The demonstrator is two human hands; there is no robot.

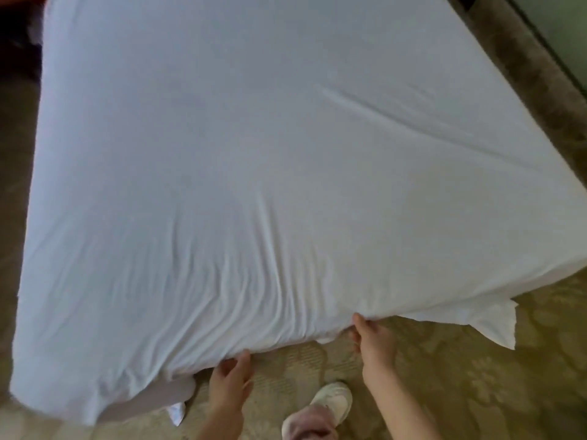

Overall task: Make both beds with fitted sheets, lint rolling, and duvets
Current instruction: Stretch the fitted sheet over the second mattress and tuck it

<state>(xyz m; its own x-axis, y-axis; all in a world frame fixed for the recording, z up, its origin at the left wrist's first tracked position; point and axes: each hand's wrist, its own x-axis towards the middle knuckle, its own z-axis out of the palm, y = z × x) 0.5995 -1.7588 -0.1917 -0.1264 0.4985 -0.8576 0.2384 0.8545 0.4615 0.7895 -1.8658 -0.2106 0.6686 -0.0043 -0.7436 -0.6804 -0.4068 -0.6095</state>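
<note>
Shoe: A white shoe (332,400) stands on the flowery carpet (444,392), close to the bed. I think the person stands this near so they can pull hard.
Left hand: The left hand (229,381) grips the near edge of the fitted sheet (254,154). Its fingers are curled under the cloth and hidden, and the thumb is on top.
Right hand: The right hand (374,341) pinches the same edge further along. The thumb is pressed on top and the fingers are bent below.
Why two hands: They are apart, so the pull spreads along the edge.
Near left corner: Some grey mattress (149,400) peeks out under the sheet. The sheet is not tucked all the way down here.
Loose flap: A pointy bit of cloth (495,322) sticks out past the right hand and hangs free over the carpet. This corner looks not fitted yet.
Wrinkles: Lots of small folds (241,274) run up from the hands, because the cloth is being tugged there.
Where the sheet is: It lies over the whole bed top, and it looks smooth further away except for one long crease (381,112).
Far side: A dark brown strip of floor (540,84) runs along the right of the bed.
What is left: I think the near corners need tucking, then the rolling and the duvet.
</note>
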